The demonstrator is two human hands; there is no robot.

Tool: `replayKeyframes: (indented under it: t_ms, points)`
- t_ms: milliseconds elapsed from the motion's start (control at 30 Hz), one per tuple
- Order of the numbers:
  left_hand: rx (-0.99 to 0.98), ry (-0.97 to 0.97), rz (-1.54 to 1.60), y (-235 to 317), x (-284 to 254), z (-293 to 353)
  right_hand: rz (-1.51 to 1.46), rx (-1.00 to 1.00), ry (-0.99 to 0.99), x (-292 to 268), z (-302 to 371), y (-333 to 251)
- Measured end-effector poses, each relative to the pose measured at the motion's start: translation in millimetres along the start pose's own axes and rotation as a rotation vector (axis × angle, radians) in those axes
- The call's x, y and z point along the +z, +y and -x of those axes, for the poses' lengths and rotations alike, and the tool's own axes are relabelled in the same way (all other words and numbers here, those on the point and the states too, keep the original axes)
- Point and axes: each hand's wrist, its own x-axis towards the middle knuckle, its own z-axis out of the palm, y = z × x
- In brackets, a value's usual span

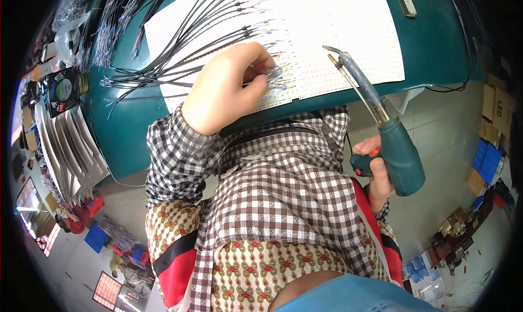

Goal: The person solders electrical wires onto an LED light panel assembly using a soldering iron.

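Note:
My left hand [226, 89] hovers over the near edge of a white circuit board [348, 18]. Its fingers are curled, with a gap between thumb and fingertips, and no held thing shows in the gap. Close to those fingertips lie thin wire ends [280, 78]. They belong to a fan of black cables [190, 40] spread over the board's left part. My right hand [378, 176] grips the handle of a green soldering gun [402, 157]. The gun's bent metal tip [332, 49] points up over the board's right part, and I cannot tell whether it touches.
The board lies on a green table [436, 45] with a metal bar [404, 0] at the far right. Bundles of loose wires [111, 34] fill the far left. A small fan [62, 91] and stacked white panels [71, 148] stand left. Cardboard boxes [496, 108] are at right.

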Motion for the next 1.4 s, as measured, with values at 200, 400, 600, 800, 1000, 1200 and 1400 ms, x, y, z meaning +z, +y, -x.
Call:
replayKeyframes:
  t_ms: [200,400,600,800,1000,1200,1400]
  points:
    - [-0.011,0.045,-0.047,10.7,-1.9,3.1,-0.031,0.037,-0.012,-1.0,0.2,5.5]
    - [0.026,0.142,-0.204,29.7,13.8,-2.7,0.001,0.030,-0.005,1.6,-0.9,1.3]
    - [0.198,0.124,-0.260,3.8,16.9,-13.6,-0.008,0.040,0.007,3.5,1.0,0.2]
    - [0.163,0.157,-0.055,-5.6,16.7,-7.7,-0.006,0.061,0.005,2.8,1.0,-4.4]
    - [0.158,0.170,0.016,-5.1,18.2,-15.2,-0.008,0.050,-0.003,2.4,-1.9,-7.9]
    - [0.056,0.204,0.104,-5.0,26.6,-17.7,0.000,0.059,0.014,2.4,-1.2,-11.4]
    - [0.018,0.249,-0.013,-2.0,33.6,-17.6,0.044,0.082,-0.003,-1.2,-4.7,-14.9]
